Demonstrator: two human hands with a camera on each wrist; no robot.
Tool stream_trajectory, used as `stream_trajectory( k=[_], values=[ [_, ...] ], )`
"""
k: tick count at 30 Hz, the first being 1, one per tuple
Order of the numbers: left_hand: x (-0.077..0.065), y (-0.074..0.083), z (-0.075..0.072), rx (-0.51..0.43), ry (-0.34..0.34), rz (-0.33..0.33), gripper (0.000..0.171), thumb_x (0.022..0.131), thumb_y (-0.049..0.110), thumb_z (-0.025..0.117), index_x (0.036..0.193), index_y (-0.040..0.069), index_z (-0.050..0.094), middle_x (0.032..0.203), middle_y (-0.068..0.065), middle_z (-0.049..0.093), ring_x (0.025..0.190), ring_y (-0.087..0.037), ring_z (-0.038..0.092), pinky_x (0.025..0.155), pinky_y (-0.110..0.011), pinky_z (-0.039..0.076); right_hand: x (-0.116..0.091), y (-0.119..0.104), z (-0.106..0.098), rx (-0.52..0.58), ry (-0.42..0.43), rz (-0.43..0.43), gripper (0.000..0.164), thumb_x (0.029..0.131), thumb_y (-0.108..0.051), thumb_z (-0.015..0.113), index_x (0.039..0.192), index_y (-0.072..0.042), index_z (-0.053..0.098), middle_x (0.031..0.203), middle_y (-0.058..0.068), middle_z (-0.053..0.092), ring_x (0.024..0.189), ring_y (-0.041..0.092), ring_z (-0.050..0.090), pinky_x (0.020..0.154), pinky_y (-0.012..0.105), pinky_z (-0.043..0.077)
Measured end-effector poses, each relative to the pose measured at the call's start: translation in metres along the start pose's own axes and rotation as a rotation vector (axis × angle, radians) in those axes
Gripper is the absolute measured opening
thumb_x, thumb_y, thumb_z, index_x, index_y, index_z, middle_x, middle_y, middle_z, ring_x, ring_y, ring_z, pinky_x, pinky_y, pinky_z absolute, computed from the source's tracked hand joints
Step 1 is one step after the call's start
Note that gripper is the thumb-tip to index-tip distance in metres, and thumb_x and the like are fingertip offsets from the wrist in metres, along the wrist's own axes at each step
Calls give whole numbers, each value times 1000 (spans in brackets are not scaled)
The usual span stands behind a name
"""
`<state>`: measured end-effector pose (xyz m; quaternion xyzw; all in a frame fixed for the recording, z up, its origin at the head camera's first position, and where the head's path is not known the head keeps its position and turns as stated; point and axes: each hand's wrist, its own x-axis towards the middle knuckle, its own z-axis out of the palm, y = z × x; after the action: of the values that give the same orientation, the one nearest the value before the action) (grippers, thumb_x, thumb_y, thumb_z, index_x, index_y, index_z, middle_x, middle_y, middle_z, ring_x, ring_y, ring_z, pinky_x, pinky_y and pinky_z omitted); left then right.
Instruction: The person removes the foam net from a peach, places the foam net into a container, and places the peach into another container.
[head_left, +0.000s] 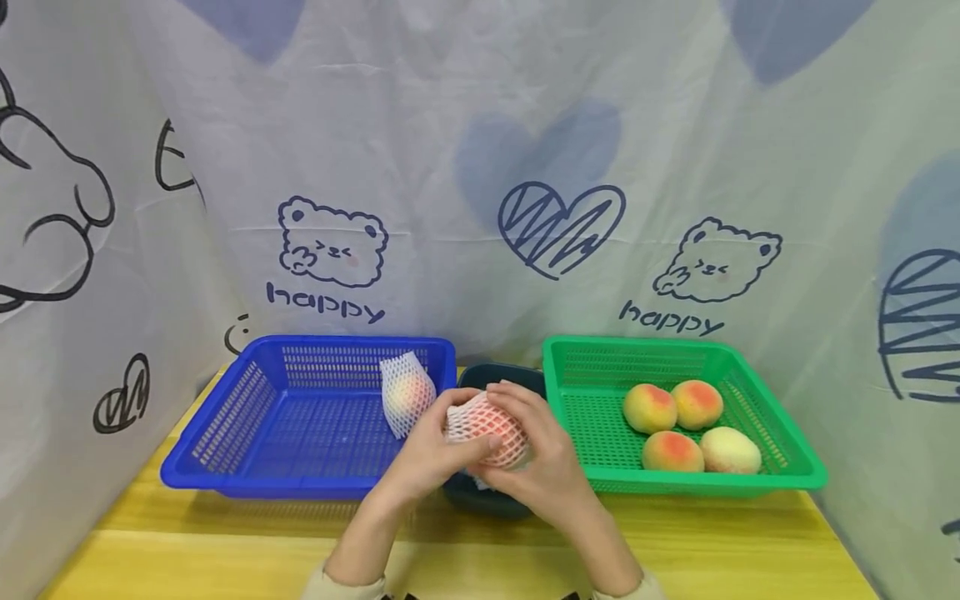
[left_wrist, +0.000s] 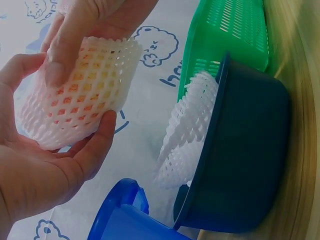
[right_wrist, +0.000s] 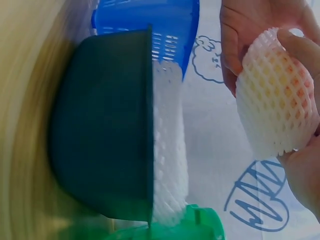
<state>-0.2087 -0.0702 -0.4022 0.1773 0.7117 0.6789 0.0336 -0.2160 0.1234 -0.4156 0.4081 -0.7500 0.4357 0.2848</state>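
A red-and-yellow peach (head_left: 501, 435) in a white foam net sits between my two hands, above the dark green bin (head_left: 491, 500). My left hand (head_left: 431, 457) grips it from the left, fingers and thumb curled round the net. From the other side my right hand (head_left: 553, 467) holds it too, fingers over the top and thumb below. In the left wrist view, the foam net (left_wrist: 90, 85) covers the fruit, whose colours show through the mesh. Loose white foam nets (left_wrist: 192, 120) stick out of the bin.
To the left stands a blue basket (head_left: 300, 483) holding one netted peach (head_left: 411, 396). On the right, a green basket (head_left: 592, 408) contains several bare peaches (head_left: 650, 408). Both rest on a yellow wooden table (head_left: 247, 542). A printed white cloth (head_left: 450, 275) hangs behind and at the sides.
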Motion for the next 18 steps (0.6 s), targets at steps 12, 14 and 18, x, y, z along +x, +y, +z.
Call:
stream_trajectory(
  k=[12,14,18],
  values=[
    [-1,2,-5,-88,47,79,68,89,19,82,145,1,48,128,-21,61,106,-23,66,88,-33,59,4,-10,-20,187,168,-14,55,90,-8,79,140,3,58,143,18,59,138,30,51,115,33,44],
    [-1,3,-7,-98,69,94,70,88,19,83,146,0,48,126,-20,62,106,-22,66,88,-31,58,5,-10,-19,255,263,-17,44,92,3,71,135,8,59,136,22,61,132,29,56,111,34,47],
    [-1,5,-11,-144,98,119,72,87,18,84,145,-3,48,124,-18,63,106,-20,65,89,-30,58,5,-8,-17,359,392,36,31,92,20,60,123,17,60,123,20,67,118,24,64,101,30,54]
  ],
)
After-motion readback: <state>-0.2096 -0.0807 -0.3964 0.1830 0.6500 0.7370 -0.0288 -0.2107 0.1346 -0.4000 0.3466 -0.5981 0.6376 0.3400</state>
